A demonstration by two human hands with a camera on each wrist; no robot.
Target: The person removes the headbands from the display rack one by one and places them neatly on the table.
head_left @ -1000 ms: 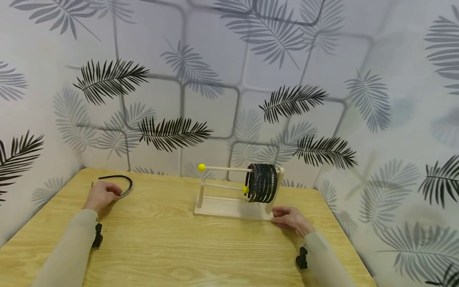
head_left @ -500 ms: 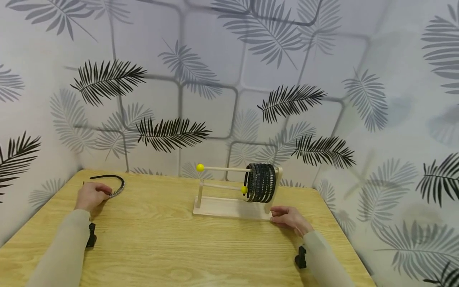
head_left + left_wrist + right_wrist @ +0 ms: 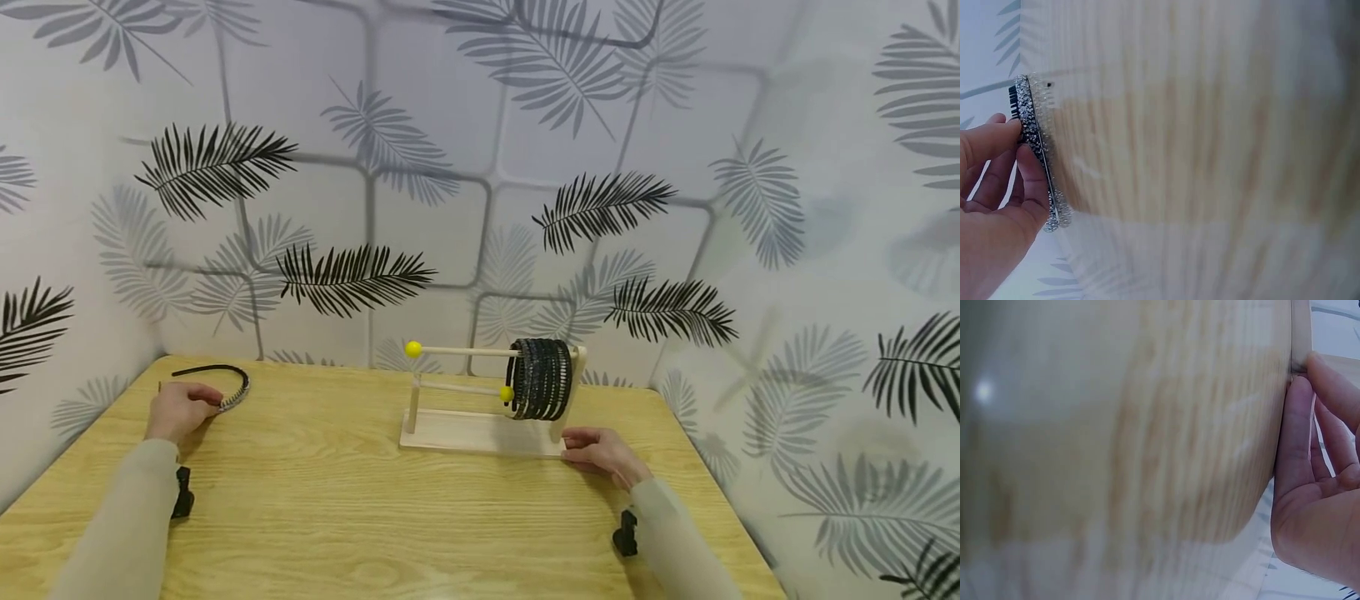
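Observation:
In the head view my left hand (image 3: 178,412) is at the far left of the table, pinching a black headband (image 3: 245,385) by one side. The left wrist view shows thumb and fingers on this headband (image 3: 1027,106), which has a silvery glitter surface and short black comb teeth. My right hand (image 3: 603,454) holds the right end of a wooden stand's base (image 3: 465,429). In the right wrist view the fingertips meet at the corner of that stand (image 3: 1301,337). Several dark headbands (image 3: 542,379) hang together on the stand's upper rod, at its right end.
Yellow balls cap the rods; one ball (image 3: 413,350) is at the upper rod's left end, another ball (image 3: 507,394) lies lower and nearer. The wood-grain table (image 3: 337,517) ends at a leaf-patterned wall (image 3: 450,208) behind.
My left hand has moved left a little with the headband. The right hand stays at the stand's base. The whole head view has shifted slightly.

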